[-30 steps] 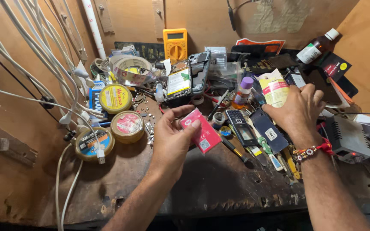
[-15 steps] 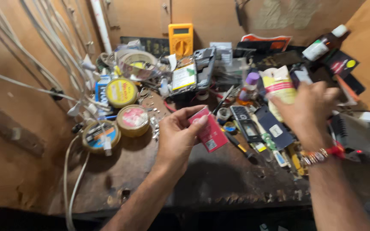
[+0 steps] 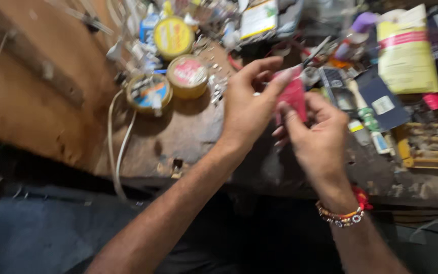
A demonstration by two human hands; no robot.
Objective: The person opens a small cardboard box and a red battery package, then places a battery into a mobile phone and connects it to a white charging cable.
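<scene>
Both hands meet over the near edge of the workbench point(image 3: 178, 137). The left hand point(image 3: 247, 109) pinches a small pink packet point(image 3: 292, 96) between thumb and fingers; the right hand point(image 3: 318, 137) closes its fingertips on the packet's lower edge. A steady grip low over the bench seems advisable, since clutter crowds every side. Beyond, a red-lidded tin point(image 3: 187, 75), a blue-labelled tin point(image 3: 149, 92) and a yellow tin point(image 3: 172, 36) stand closed; contents cannot be told.

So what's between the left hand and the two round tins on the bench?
In the head view, a scatter of small metal bits lies on the worn benchtop between the left hand and the tins.
</scene>
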